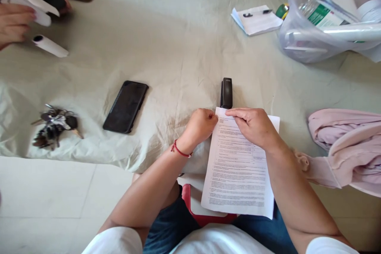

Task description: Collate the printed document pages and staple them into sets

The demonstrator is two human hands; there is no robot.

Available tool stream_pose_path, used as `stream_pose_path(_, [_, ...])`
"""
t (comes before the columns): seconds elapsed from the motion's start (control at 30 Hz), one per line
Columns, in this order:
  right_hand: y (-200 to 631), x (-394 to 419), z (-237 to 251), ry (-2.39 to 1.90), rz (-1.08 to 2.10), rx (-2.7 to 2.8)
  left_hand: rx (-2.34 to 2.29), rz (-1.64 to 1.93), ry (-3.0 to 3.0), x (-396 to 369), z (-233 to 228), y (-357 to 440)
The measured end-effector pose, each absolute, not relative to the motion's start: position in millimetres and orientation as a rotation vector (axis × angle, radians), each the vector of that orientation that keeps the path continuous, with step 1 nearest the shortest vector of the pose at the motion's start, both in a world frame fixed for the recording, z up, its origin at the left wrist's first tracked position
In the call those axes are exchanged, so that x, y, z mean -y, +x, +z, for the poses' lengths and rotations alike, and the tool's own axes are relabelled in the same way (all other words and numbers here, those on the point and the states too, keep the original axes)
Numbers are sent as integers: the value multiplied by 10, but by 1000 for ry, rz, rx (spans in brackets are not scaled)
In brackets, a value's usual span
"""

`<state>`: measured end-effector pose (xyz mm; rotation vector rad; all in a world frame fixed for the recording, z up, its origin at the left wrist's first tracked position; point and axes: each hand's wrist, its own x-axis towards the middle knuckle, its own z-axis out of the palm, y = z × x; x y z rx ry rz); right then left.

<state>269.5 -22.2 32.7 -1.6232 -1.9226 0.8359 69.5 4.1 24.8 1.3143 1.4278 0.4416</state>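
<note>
A stack of printed paper (238,166) extends from the table edge down over my lap. My left hand (204,124) is closed on the upper left corner of the paper, thumb and curled fingers pinching it. A red cord bracelet (181,151) circles that wrist. Across the top of the paper lies my right hand (253,125), its fingers stretched out to the left and the fingertips near the top edge. Just beyond them a black stapler (227,92) rests on the table, its near end close to the paper; whether they touch is hard to tell.
On the cloth-covered table (178,39) lie a black phone (126,106) and a key bunch (56,125). Upper right are a notepad (258,20) and a plastic basket (303,43). Pink fabric (351,143) is at right. Another person's hand (14,22) holds something at upper left.
</note>
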Motion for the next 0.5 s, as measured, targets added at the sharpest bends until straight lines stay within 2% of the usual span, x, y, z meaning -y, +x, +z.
stream_pose_path(0.4, [2954, 165, 458, -1709, 780, 1816, -1166, 486, 1397, 50, 246, 644])
stream_pose_path(0.5, [3189, 166, 583, -1748, 913, 1841, -1129, 496, 1333, 69, 252, 650])
